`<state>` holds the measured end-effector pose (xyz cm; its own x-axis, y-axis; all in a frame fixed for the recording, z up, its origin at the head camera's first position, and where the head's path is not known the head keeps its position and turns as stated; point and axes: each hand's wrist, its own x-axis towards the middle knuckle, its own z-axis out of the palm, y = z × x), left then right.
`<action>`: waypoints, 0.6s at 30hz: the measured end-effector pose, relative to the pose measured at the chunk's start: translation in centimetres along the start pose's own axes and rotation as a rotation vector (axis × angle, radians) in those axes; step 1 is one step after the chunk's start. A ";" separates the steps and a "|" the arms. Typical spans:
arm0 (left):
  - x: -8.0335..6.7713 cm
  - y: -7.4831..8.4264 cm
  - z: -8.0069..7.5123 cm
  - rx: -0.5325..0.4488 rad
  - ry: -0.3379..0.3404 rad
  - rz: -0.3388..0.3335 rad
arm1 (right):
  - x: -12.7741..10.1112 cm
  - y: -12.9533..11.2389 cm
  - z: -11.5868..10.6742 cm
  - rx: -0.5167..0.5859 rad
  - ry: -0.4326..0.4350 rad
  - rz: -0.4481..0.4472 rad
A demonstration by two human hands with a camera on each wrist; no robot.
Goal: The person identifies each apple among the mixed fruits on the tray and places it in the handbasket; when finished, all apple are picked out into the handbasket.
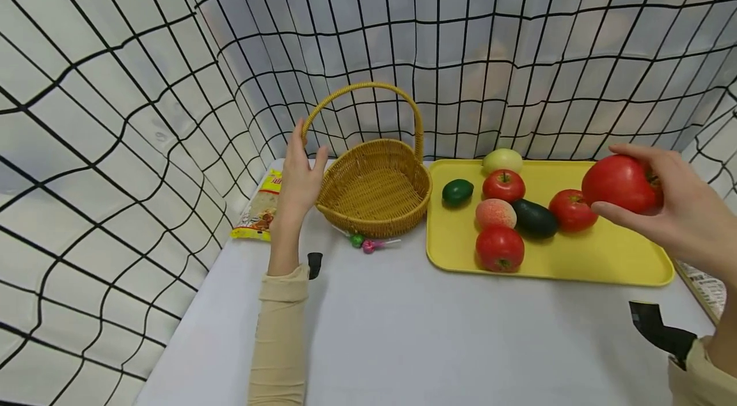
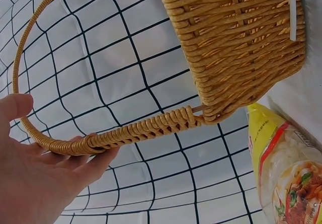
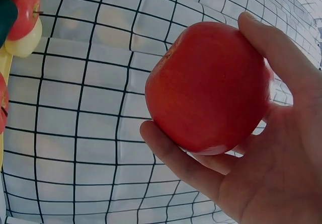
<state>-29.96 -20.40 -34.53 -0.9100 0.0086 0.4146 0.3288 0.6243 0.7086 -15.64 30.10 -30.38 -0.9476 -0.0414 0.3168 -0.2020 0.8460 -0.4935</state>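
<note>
My right hand (image 1: 685, 195) holds a red apple (image 1: 618, 184) above the right part of the yellow tray (image 1: 622, 259). Thumb and fingers are wrapped around the apple (image 3: 211, 88) in the right wrist view. My left hand (image 1: 299, 179) is beside the wicker basket (image 1: 374, 220), at the left side of its tall handle (image 1: 368, 85). The left wrist view has its fingers (image 2: 100, 163) fairly straight against the outside of the handle, with the thumb apart. Inside the basket, only the woven bottom shows.
On the tray lie several fruits and vegetables: red apples (image 1: 499, 249), a peach (image 1: 495, 213), a dark green avocado-like piece (image 1: 534, 218), a small green one (image 1: 457, 192) and a pale one (image 1: 503, 160). Lollipops (image 1: 368, 245) lie before the basket, a food packet (image 1: 261, 208) left. Black netting (image 1: 437, 67) surrounds the table.
</note>
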 end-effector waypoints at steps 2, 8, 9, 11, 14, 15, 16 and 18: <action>-0.1 0.0 0.1 0.009 0.002 -0.001 | -0.2 0.2 -0.1 -0.007 0.015 -0.003; 0.3 -0.2 -0.1 0.030 -0.007 -0.008 | -0.2 -0.4 -0.1 0.022 0.008 -0.004; 0.3 -0.3 -0.2 0.032 -0.006 -0.009 | -0.2 -0.6 -0.1 0.037 0.000 -0.007; 0.3 -0.3 -0.2 0.035 -0.002 -0.015 | -0.1 -1.0 -0.1 0.067 -0.018 -0.013; 0.2 -0.3 -0.1 0.038 -0.006 -0.019 | 0.1 -1.6 0.2 0.094 -0.036 -0.025; 0.1 -0.2 -0.1 0.038 -0.007 -0.021 | 0.1 -1.8 0.3 0.100 -0.044 -0.026; 0.1 -0.2 0.0 0.040 -0.006 -0.026 | 0.2 -2.0 0.5 0.108 -0.052 -0.030; 0.0 -0.1 0.3 0.042 -0.010 -0.028 | 0.3 -2.2 0.9 0.114 -0.061 -0.043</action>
<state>-30.11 -20.21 -34.78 -0.9212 -0.0021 0.3890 0.2921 0.6566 0.6954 -15.68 27.73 -29.90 -0.9501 -0.1115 0.2914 -0.2661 0.7772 -0.5703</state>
